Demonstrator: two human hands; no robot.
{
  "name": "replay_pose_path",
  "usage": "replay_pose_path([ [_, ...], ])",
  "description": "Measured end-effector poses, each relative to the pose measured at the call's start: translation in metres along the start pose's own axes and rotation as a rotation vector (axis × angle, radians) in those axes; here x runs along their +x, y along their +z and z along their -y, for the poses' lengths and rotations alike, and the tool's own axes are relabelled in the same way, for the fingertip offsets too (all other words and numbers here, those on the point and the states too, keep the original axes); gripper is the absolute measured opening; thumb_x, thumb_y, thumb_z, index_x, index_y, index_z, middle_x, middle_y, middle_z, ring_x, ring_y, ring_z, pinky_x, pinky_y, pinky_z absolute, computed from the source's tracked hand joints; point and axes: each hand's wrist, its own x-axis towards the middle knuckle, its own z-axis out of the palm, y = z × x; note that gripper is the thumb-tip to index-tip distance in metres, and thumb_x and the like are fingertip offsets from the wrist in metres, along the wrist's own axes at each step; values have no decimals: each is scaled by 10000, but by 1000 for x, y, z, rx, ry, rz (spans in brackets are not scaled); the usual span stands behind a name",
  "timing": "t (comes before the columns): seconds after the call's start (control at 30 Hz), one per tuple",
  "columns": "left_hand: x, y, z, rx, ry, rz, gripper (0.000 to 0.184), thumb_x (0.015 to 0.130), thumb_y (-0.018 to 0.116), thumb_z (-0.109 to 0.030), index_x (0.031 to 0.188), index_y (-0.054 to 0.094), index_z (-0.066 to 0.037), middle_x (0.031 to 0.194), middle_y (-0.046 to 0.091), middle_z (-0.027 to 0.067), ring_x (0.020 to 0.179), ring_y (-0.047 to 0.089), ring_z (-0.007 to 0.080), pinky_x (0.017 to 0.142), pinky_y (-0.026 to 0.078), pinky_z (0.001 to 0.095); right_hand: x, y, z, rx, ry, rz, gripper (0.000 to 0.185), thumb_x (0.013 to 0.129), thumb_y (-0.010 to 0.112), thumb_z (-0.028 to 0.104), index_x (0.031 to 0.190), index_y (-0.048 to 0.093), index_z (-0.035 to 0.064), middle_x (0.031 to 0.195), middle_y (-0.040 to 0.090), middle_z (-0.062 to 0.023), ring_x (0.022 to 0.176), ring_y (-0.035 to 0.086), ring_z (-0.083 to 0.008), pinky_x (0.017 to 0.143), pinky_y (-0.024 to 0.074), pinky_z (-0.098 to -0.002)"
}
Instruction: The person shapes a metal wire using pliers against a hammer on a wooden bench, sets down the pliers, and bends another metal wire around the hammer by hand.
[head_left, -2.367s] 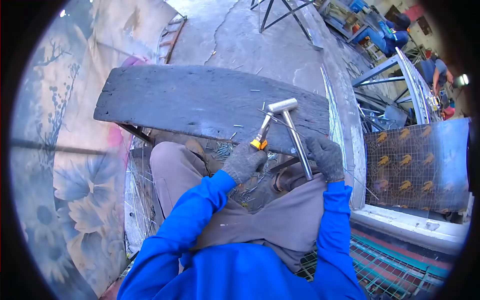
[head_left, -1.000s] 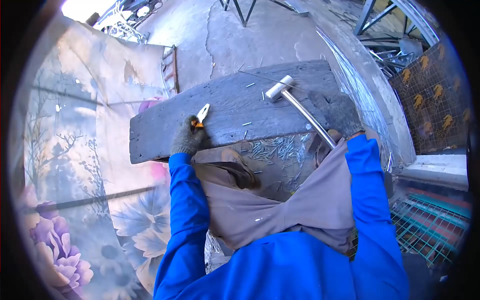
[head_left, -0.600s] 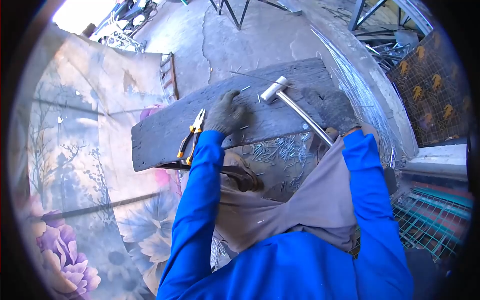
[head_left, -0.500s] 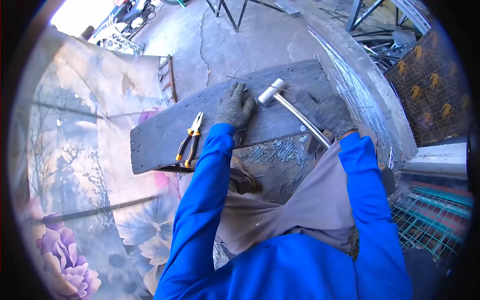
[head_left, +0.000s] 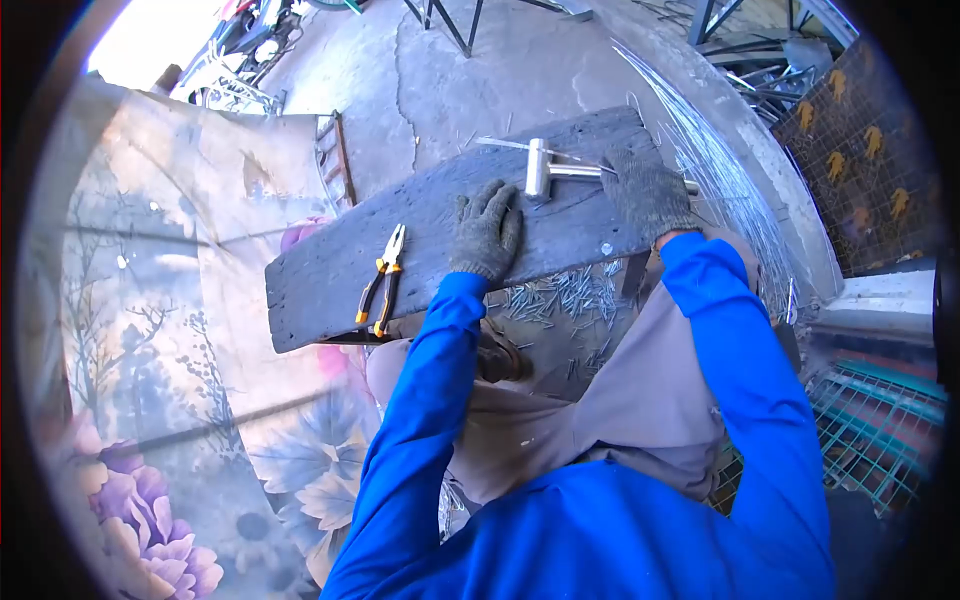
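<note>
A metal hammer [head_left: 538, 170] with a cylindrical head lies across a dark, worn plank [head_left: 400, 200], its bright handle pointing right. My gloved right hand [head_left: 647, 190] is closed around that handle, and the handle's end shows past the glove. My gloved left hand [head_left: 488, 230] rests on the plank left of the hammer head, fingers stretched out and holding nothing. Just beyond the hammer head lies a thin metal strip [head_left: 515, 145], its right end near my right fingers. Pliers [head_left: 383, 275] with black and orange handles lie left of my left hand.
Short cut metal pieces [head_left: 560, 300] are scattered on the floor below the plank. Long thin rods [head_left: 710, 160] lie in a bundle at the right. A flowered cloth [head_left: 200, 300] hangs or spreads at left; a green wire grid [head_left: 870, 430] is at lower right.
The hammer has turned so its handle points right rather than toward my knee, and my right hand has closed on it. My left hand has shifted slightly right and nearer to me.
</note>
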Motion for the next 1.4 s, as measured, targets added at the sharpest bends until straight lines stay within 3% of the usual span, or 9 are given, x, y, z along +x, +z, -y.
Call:
replay_pose_path([
  [0.27,-3,-5,-21,-185,-142,-47,570,912,667,-385,1389,533,-103,1491,447,170,1345,436,408,1139,350,460,23,-40,-59,372,114,-503,357,968,543,429,1091,702,134,1058,700,-190,973,662,-403,841,519,-457],
  [0.37,-4,3,-28,162,-45,139,758,960,509,-565,1513,384,-61,1593,316,185,1494,226,393,1225,97,521,17,-56,-90,508,358,-287,417,996,508,419,1075,685,50,1041,698,-193,972,665,-353,855,486,-448],
  [0.47,-8,6,-29,161,-9,140,765,970,508,-541,1511,372,-17,1595,310,192,1495,222,396,1225,108,521,15,-39,-111,181,224,-246,327,995,492,307,1118,679,68,1107,693,-173,1016,660,-331,880,490,-453],
  [0.5,-9,4,-29,172,-8,168,782,974,499,-544,1515,357,3,1602,297,197,1506,199,391,1229,96,511,21,-38,-119,-430,-68,-9,273,960,497,179,1144,674,81,1154,677,-172,1053,648,-340,924,487,-457],
  [0.63,-14,-1,-40,149,10,97,718,969,539,-497,1480,420,-7,1563,359,206,1476,267,396,1224,140,505,20,-13,-139,-441,-288,288,256,929,538,142,1127,678,59,1130,670,-186,1071,634,-357,960,489,-433],
  [0.8,-22,-4,-47,-69,-15,29,536,941,623,-371,1402,541,-109,1425,500,189,1346,426,402,1182,253,517,8,4,-153,-224,-162,130,258,969,541,241,1083,675,53,1089,666,-192,1047,640,-356,926,498,-446],
  [1.03,-22,-3,-67,197,-14,62,577,963,549,-488,1474,490,-225,1448,436,197,1389,366,375,1199,181,546,-1,-31,-99,-102,-189,194,387,974,521,253,1314,591,84,1255,626,-205,1133,615,-389,976,483,-453],
  [1.2,-20,2,-73,156,-59,12,560,923,596,-502,1403,553,-218,1399,477,188,1356,399,378,1199,183,554,0,-38,-61,-128,-13,510,458,951,528,336,1362,590,143,1329,598,-221,1178,595,-409,1031,454,-455],
  [1.4,-23,-1,-57,-118,-132,52,533,878,666,-469,1321,610,-177,1371,510,158,1342,423,343,1200,201,533,1,-46,-50,-22,185,424,402,912,584,231,1300,634,143,1279,633,-197,1160,610,-383,997,479,-445],
])
